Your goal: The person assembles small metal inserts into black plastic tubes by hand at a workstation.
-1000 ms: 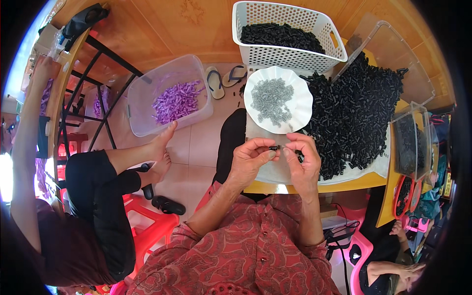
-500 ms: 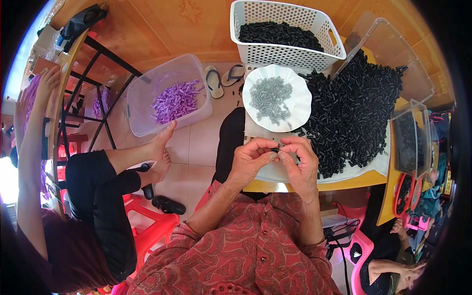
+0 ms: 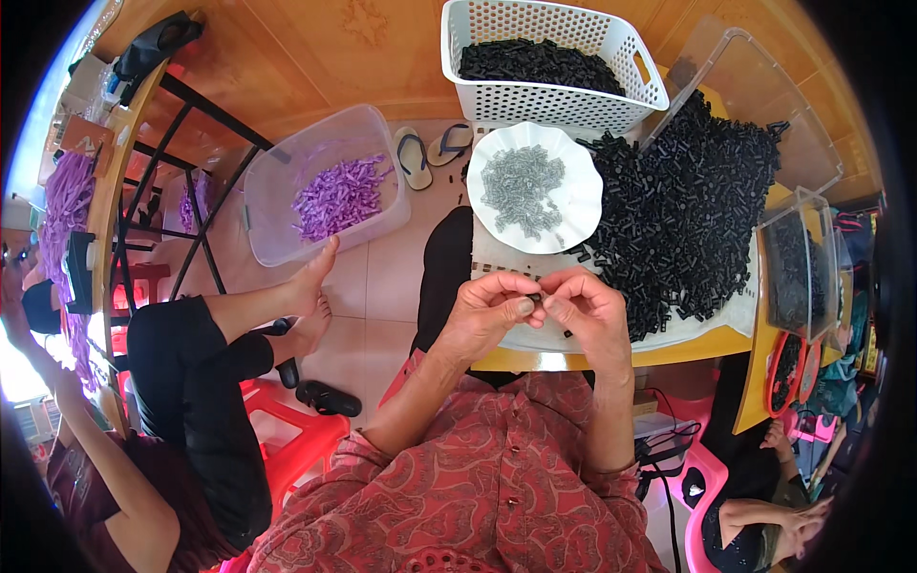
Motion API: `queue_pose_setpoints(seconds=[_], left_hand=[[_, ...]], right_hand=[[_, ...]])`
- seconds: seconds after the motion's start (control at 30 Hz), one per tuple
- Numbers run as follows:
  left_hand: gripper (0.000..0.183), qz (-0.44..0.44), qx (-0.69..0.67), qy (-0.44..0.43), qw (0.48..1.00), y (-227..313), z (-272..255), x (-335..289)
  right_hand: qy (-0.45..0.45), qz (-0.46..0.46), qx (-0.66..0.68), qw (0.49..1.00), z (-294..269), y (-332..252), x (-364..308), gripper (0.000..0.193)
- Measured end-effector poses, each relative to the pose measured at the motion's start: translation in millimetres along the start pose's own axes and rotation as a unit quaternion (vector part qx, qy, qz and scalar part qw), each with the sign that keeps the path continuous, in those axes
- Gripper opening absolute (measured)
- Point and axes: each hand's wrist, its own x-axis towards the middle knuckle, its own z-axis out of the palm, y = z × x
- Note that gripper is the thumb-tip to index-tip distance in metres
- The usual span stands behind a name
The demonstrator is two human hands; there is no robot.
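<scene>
In front of my chest, my left hand (image 3: 489, 313) pinches a small black cylindrical part (image 3: 534, 298) between thumb and forefinger. My right hand (image 3: 589, 315) meets it there, thumb and fingers closed close against the part; anything they hold is too small and hidden to name. Just beyond my hands stands a white scalloped plate (image 3: 585, 205) bearing a heap of small clear plastic pieces (image 3: 522, 186). To its right, a wide pile of small black tubular parts (image 3: 683, 229) spreads over the cloth-covered table.
A white perforated basket (image 3: 549, 107) of black parts stands behind the plate. Clear bins (image 3: 812, 320) sit at the right. On the floor at left, a translucent tub (image 3: 263, 224) holds purple pieces. A co-worker's legs (image 3: 215, 382) reach in beside a red stool (image 3: 296, 420).
My right fingers have shifted slightly and curled closer around the black part. At far left, the co-worker's arms have come down from the hanging purple strands.
</scene>
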Motion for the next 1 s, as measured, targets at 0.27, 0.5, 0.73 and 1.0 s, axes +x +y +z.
queue_pose_setpoints(seconds=[0.27,0.5,0.73,1.0], left_hand=[[0.02,-0.025,-0.096,0.048,0.994,-7.1,-2.1,-1.2],[0.021,-0.036,-0.066,0.023,0.997,-10.4,1.7,-0.4],[0.019,-0.049,-0.094,0.054,0.993,-17.2,1.9,-3.6],[0.021,-0.05,-0.078,0.125,0.988,-9.5,5.8,-0.4]], right_hand=[[0.068,-0.02,0.003,0.997,5.6,1.2,-5.7,0.009],[0.047,-0.062,-0.016,0.997,7.9,8.4,-9.7,0.008],[0.092,-0.101,-0.112,0.984,13.7,13.1,-17.1,0.006],[0.245,-0.072,-0.101,0.962,-28.9,-0.3,-36.8,0.011]])
